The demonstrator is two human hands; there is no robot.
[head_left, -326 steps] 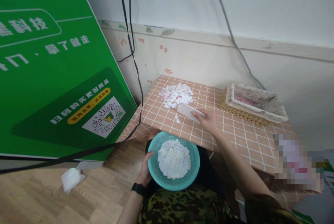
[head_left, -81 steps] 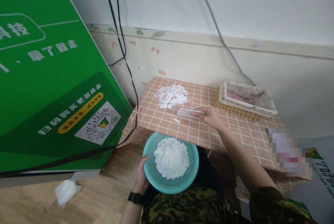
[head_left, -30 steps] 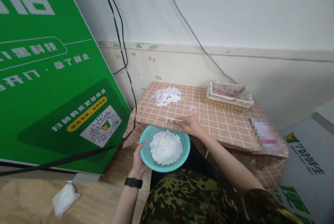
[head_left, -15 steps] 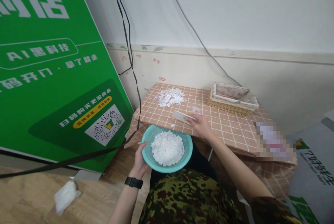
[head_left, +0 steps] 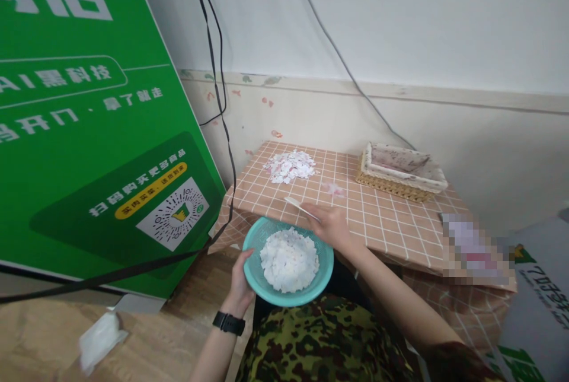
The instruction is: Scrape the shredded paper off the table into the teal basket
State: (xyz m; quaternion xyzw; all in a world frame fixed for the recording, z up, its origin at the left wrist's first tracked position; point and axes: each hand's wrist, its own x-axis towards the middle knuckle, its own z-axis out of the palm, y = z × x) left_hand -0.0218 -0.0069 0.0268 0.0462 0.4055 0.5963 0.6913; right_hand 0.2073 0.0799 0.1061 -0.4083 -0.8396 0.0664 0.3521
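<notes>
My left hand (head_left: 241,282) grips the left rim of a teal plastic colander (head_left: 326,269), held at the table's front edge near my body. Inside it lies a heap of small white paper-like scraps (head_left: 288,260). Just above the colander's far rim, my right hand (head_left: 331,226) is closed on a thin, flat white card-like piece (head_left: 295,202), seen almost edge-on. Its exact kind I cannot make out. Further back on the table sits a loose pile of white scraps (head_left: 290,166), some with pink marks.
A checked brown cloth covers the table (head_left: 377,222). Toward the back right stands a wicker basket (head_left: 395,186) with a fabric lining. A green panel (head_left: 111,162) rises at left, with a black strap (head_left: 155,257) crossing before it. A white bag (head_left: 101,337) lies on the floor.
My right hand has moved left and toward me, nearer the colander, and the flat white piece has turned more edge-on. My left hand still holds the colander.
</notes>
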